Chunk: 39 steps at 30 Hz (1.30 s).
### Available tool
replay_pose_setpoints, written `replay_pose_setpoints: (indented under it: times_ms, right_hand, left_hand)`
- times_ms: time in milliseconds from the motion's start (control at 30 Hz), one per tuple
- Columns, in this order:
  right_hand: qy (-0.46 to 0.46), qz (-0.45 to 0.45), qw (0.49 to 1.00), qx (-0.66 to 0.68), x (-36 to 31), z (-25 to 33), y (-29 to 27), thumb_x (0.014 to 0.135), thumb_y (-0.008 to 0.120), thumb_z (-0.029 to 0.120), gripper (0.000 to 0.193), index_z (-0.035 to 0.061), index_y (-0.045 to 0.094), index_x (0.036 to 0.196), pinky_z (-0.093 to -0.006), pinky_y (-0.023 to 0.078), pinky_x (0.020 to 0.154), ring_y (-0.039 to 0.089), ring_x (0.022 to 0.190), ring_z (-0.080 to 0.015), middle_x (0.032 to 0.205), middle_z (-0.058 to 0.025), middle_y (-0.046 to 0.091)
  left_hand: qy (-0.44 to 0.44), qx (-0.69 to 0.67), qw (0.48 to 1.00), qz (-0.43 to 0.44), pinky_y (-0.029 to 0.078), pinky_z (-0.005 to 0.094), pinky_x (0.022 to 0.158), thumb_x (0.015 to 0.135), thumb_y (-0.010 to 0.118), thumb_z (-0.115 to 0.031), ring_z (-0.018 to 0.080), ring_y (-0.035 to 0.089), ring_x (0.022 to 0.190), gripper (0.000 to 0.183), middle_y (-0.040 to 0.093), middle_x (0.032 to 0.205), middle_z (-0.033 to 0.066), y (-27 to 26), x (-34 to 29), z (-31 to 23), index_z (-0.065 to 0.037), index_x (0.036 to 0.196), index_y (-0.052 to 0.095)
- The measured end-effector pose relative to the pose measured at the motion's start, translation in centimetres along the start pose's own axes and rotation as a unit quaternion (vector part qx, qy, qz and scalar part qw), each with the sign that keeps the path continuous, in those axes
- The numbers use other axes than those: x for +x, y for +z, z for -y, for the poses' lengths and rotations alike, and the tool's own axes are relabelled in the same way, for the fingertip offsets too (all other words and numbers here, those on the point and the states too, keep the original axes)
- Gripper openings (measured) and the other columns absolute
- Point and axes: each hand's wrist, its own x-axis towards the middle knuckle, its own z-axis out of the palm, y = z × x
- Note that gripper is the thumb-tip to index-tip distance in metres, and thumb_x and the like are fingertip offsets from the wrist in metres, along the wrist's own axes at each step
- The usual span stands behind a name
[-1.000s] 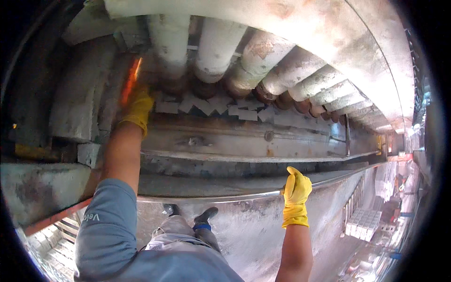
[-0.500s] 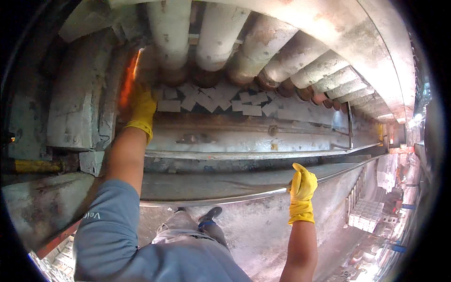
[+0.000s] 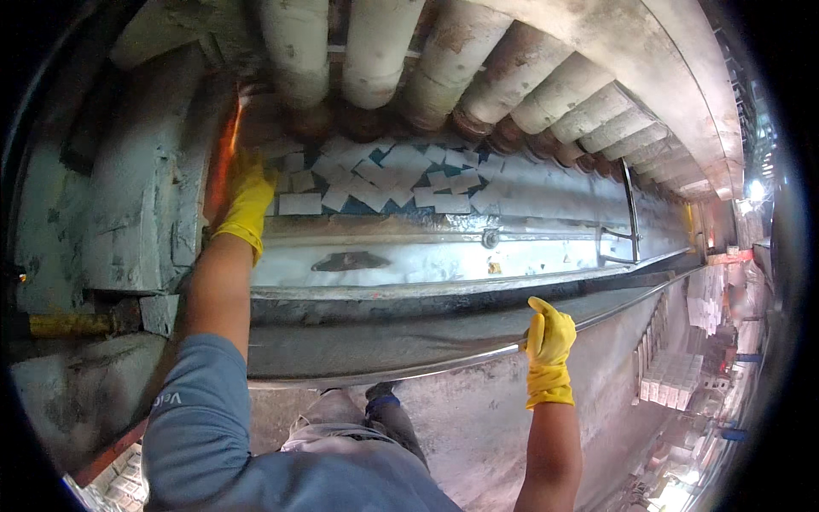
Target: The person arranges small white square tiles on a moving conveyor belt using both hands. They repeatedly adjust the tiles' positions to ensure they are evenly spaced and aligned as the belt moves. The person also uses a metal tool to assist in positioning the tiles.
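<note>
My left hand [image 3: 246, 200], in a yellow rubber glove, reaches to the far left beside a glowing orange slot [image 3: 229, 145]. Its fingers blur into the dim area there, and whether they hold anything is hidden. Right of it, pale rectangular pieces [image 3: 375, 175] lie scattered and overlapping on a dark bluish surface. My right hand [image 3: 550, 337], also yellow-gloved, is closed at the metal rail [image 3: 444, 365] along the near edge, with one digit sticking up. The rail runs into the curled fingers and shows again on their right.
Thick grey cylinders [image 3: 375, 51] hang in a row above the pieces, below a curved pale housing [image 3: 631, 51]. A long ledge [image 3: 409, 264] and a dark trough [image 3: 384, 328] lie between them and me. Stacked white blocks [image 3: 671, 381] stand at the right. A vertical bar [image 3: 631, 209] rises near the far right.
The view has shifted slightly, showing more of the pale pieces and a brighter ledge. My left hand has drawn slightly back from beside the glowing slot. My right hand stays at the rail.
</note>
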Motion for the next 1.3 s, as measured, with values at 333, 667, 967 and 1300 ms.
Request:
replay_pose_setpoints:
  times_ms: [333,667,967,1300]
  right_hand:
    - [0.009,0.003,1.000,-0.016,-1.7,-0.7,-0.2,0.096,0.066,0.024,0.027,0.0056,0.081,0.109,-0.0426,0.049,0.068,0.062,0.065,-0.0306,0.082,-0.0097,0.075]
    - [0.012,-0.006,1.000,0.004,-2.2,-1.1,-0.2,0.094,0.068,0.020,0.024,0.0056,0.081,0.109,-0.0421,0.051,0.068,0.065,0.068,-0.0309,0.086,-0.0099,0.077]
    - [0.004,-0.025,1.000,0.009,-2.1,-0.8,-0.4,0.092,0.069,0.018,0.020,0.0072,0.082,0.103,-0.0433,0.055,0.068,0.069,0.067,-0.0339,0.081,-0.0120,0.077]
    - [0.001,-0.061,0.998,0.036,-2.6,-1.0,-0.2,0.097,0.070,0.028,0.020,0.0105,0.081,0.096,-0.0443,0.054,0.063,0.069,0.063,-0.0336,0.070,-0.0100,0.072]
  left_hand:
    - [-0.009,-0.005,0.989,0.148,0.030,0.0543,0.127,0.099,0.063,-0.051,0.0426,0.034,0.157,0.077,0.033,0.172,0.0222,-1.7,1.4,-1.9,-0.013,0.163,0.042]
    - [-0.007,-0.040,0.990,0.134,0.013,0.0593,0.131,0.100,0.056,-0.060,0.0511,0.019,0.160,0.085,0.025,0.175,0.0228,-1.4,-2.5,-3.6,-0.018,0.169,0.030]
    - [-0.057,-0.066,0.981,0.171,0.022,0.0565,0.130,0.095,0.066,-0.061,0.0495,0.020,0.161,0.100,0.020,0.176,0.0271,-5.2,-4.6,-4.9,-0.014,0.172,0.021]
    - [0.229,-0.195,0.920,0.250,0.040,0.0482,0.121,0.094,0.072,-0.055,0.0402,0.053,0.144,0.080,0.056,0.155,0.0250,-20.1,-14.9,-10.6,-0.003,0.153,0.055]
